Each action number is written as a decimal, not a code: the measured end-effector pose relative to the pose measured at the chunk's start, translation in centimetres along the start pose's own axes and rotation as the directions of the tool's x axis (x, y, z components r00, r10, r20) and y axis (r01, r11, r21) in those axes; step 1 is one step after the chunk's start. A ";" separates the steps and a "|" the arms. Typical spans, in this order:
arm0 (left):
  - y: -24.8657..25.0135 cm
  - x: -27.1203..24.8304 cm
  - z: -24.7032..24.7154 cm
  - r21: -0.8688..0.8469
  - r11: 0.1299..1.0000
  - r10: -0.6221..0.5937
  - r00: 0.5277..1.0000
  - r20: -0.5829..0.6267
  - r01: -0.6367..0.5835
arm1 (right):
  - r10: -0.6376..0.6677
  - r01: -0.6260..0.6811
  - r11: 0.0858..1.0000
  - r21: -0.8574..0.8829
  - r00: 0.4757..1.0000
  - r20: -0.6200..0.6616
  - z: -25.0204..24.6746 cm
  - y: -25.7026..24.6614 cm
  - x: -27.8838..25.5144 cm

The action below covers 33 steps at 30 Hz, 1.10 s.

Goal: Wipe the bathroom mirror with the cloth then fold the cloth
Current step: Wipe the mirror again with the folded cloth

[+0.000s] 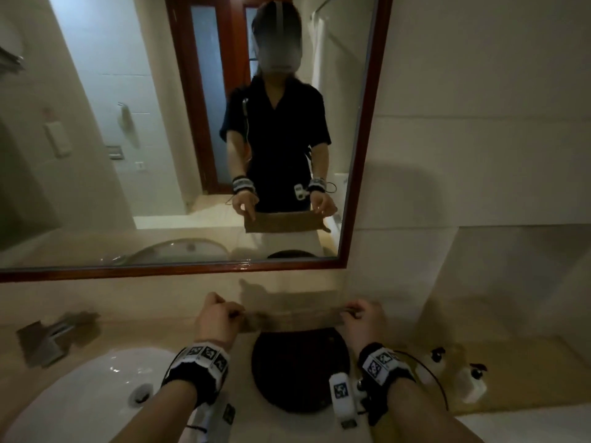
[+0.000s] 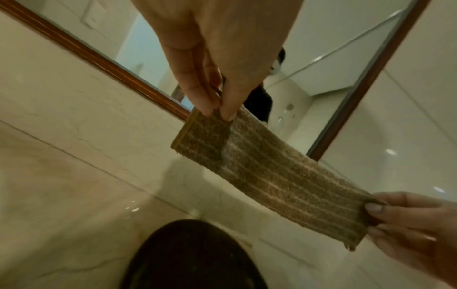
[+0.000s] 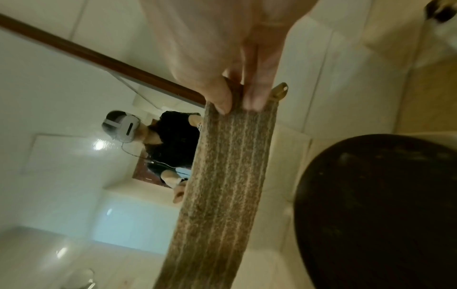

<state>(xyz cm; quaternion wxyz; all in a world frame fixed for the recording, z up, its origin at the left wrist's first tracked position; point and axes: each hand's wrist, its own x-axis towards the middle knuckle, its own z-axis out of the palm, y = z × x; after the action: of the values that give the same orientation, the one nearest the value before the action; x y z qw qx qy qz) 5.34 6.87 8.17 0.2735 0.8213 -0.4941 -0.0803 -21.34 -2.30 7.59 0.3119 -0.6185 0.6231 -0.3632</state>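
Note:
A brown ribbed cloth [image 1: 292,320], doubled into a narrow strip, hangs stretched between my two hands above the counter. My left hand [image 1: 220,313] pinches its left end between thumb and fingers; the left wrist view shows this hand [image 2: 219,112] on the cloth [image 2: 269,172]. My right hand [image 1: 359,314] pinches the right end, and the right wrist view shows this hand [image 3: 235,106] on the cloth [image 3: 222,185]. The wood-framed mirror [image 1: 192,155] fills the wall just behind and reflects the cloth.
A dark round tray [image 1: 299,370] lies on the beige counter [image 1: 511,378] under the cloth. A white basin [image 1: 96,394] sits at the left with a metal faucet [image 1: 54,337] behind it. Small white bottles [image 1: 470,378] stand at the right.

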 end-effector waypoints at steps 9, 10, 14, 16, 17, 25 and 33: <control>6.4 10.3 6.0 -0.156 0.969 -0.233 0.914 -0.333 0.191 | -0.031 0.060 0.969 0.238 0.992 -0.124 3.3 -1.4 15.2; 6.5 11.1 6.7 -0.183 0.961 -0.261 0.902 -0.343 0.208 | -0.017 0.051 0.968 0.248 0.990 -0.140 4.0 -1.3 16.2; 6.9 13.5 8.8 -0.367 0.890 -0.408 0.833 -0.374 0.271 | 0.054 0.013 0.939 0.344 0.981 -0.185 7.1 -0.2 17.9; 7.1 14.2 9.8 -0.454 0.850 -0.458 0.803 -0.381 0.269 | 0.184 -0.072 0.883 0.464 0.962 -0.200 8.4 0.0 18.0; 7.1 14.5 10.2 -0.510 0.821 -0.485 0.786 -0.383 0.257 | 0.254 -0.119 0.841 0.528 0.948 -0.192 8.9 -0.2 18.1; 7.3 15.8 11.8 -0.677 0.705 -0.577 0.726 -0.373 0.213 | 0.476 -0.387 0.440 0.810 0.866 0.155 10.6 -2.4 17.3; 7.7 15.6 14.1 -0.801 0.579 -0.470 0.866 -0.171 0.156 | 0.314 -0.410 0.381 0.829 0.900 0.301 11.0 -2.0 17.2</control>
<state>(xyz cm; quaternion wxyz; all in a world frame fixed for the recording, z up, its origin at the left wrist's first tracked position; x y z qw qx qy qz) 1.53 -14.45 2.53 0.6618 0.7019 -0.1967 -0.1750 -11.71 -20.11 4.32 0.6836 -0.2347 0.4515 -0.5232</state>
